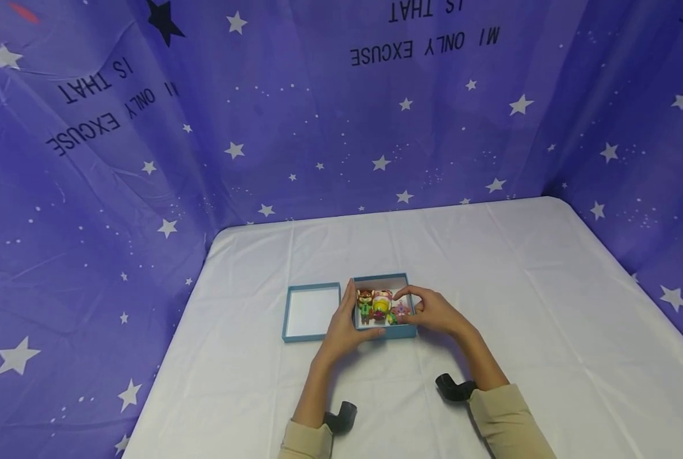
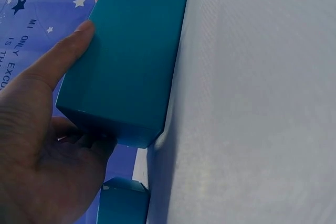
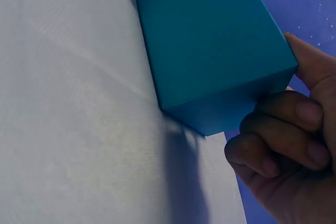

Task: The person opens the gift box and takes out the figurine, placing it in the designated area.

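A blue open box (image 1: pixel 400 331) stands on the table with several small toy figures inside. Among them are a brown fox figure (image 1: pixel 365 307) in green and a pink-and-yellow figure (image 1: pixel 382 301). My left hand (image 1: pixel 341 325) grips the box at its left, thumb along the front side, fingers by the left wall. Over the right wall reaches my right hand (image 1: pixel 433 311); thumb and index finger pinch a small pink figure (image 1: pixel 401 308) at the box's right end. In the right wrist view, the other fingers (image 3: pixel 281 135) curl outside the box, whose wall hides the figures.
Left of the box lies a shallow blue lid (image 1: pixel 313 312), its white inside facing up. A white cloth covers the table (image 1: pixel 519 274). Purple star-printed curtains (image 1: pixel 318 127) enclose the back and sides. Black bands (image 1: pixel 455 387) are worn at both wrists.
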Motion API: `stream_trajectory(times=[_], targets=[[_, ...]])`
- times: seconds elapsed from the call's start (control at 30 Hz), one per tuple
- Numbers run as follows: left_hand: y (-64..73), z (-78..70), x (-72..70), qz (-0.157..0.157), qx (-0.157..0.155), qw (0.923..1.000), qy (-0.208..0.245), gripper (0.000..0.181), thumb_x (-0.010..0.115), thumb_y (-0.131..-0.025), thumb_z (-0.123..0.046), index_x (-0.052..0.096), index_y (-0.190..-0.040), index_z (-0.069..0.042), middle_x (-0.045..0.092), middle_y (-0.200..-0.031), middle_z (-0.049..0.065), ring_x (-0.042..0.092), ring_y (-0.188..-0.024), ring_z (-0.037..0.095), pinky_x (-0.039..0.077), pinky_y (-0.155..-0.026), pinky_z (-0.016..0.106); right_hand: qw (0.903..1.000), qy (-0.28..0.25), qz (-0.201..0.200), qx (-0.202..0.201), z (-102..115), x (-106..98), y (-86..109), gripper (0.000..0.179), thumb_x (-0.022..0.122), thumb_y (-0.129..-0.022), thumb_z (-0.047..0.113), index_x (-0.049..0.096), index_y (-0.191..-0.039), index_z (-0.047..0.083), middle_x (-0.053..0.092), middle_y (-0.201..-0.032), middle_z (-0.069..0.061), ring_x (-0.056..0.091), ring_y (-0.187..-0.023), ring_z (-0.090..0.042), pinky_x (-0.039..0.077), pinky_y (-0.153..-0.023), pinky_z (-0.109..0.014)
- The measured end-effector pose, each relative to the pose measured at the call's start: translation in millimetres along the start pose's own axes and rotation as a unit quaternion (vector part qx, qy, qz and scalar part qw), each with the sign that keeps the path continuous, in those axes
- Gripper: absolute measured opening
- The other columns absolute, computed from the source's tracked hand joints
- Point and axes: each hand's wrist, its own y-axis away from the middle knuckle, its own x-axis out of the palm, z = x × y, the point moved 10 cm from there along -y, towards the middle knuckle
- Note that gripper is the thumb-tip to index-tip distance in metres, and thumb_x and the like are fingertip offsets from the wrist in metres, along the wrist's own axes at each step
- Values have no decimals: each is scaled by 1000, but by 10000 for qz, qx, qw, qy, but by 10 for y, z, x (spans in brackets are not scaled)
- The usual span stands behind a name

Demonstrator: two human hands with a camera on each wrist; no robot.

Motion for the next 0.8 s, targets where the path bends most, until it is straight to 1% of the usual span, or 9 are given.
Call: stream_trajectory(times=[0.23,0.33,0.63,0.8], targets=[[0,-14,-10,-1,26,10000,12,112,80,-70,-38,6,-148,-5,5,-153,14,9,-138,27,19,-109,43,9999,121,-98,60,-3,-17,-12,41,77,-75,25,61,-111,15,33,-43,8,26,-39,-6,25,-38,-20],[4,-24,-12,-8,64,10000,15,112,79,-71,-38,6,-148,-5,5,-153,14,10,-138,28,19,-109,44,9997,153,-126,109,-5,-22,-8,42,77,-74,26,61,-111,15,35,-43,8,27,-39,-5,25,-39,-20],[5,-28,-11,-12,123,9999,10,112,79,-71,-39,6,-148,-4,6,-153,18,11,-138,30,22,-107,47,9998,163,-99,-100,53,-21,12,39,75,-78,25,60,-112,12,36,-43,7,29,-37,-5,29,-37,-22],[11,-26,-14,-18,109,9999,27,112,79,-71,-39,6,-148,-5,6,-153,16,10,-138,28,21,-108,46,9998,125,-59,-114,64,-11,19,38,74,-79,24,60,-111,11,36,-41,8,31,-36,-6,30,-37,-22]])
